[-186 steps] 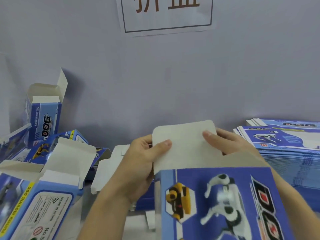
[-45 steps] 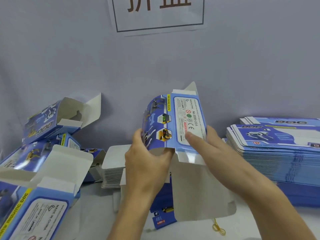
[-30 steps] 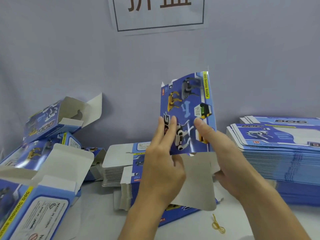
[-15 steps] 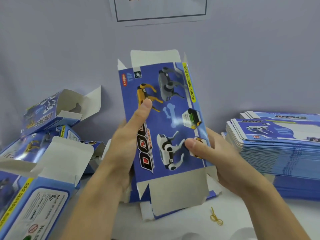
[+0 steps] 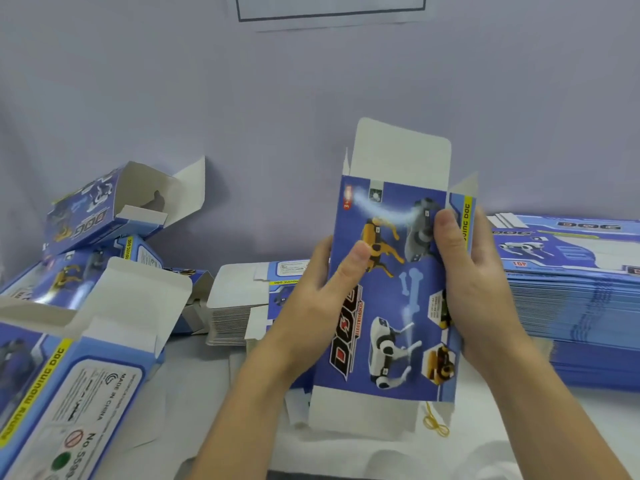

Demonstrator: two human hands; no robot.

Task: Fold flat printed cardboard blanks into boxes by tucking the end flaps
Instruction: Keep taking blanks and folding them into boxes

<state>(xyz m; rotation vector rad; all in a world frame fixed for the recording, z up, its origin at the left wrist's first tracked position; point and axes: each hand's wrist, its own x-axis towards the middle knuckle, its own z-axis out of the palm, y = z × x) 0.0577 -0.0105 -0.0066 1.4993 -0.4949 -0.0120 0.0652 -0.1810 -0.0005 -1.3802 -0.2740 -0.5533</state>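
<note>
To my left, folded blue printed cardboard boxes (image 5: 86,306) lie with flaps open. My left hand (image 5: 320,296) grips the left edge of an upright blue printed cardboard blank (image 5: 394,289), thumb across its face. My right hand (image 5: 474,275) clasps its right edge. A stack of flat blue blanks (image 5: 571,289) sits at right.

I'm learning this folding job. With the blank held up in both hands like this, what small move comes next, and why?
Probably squeeze the blank open into a sleeve: left hand and right hand grip its side edges, and the top flap stands untucked.
</note>
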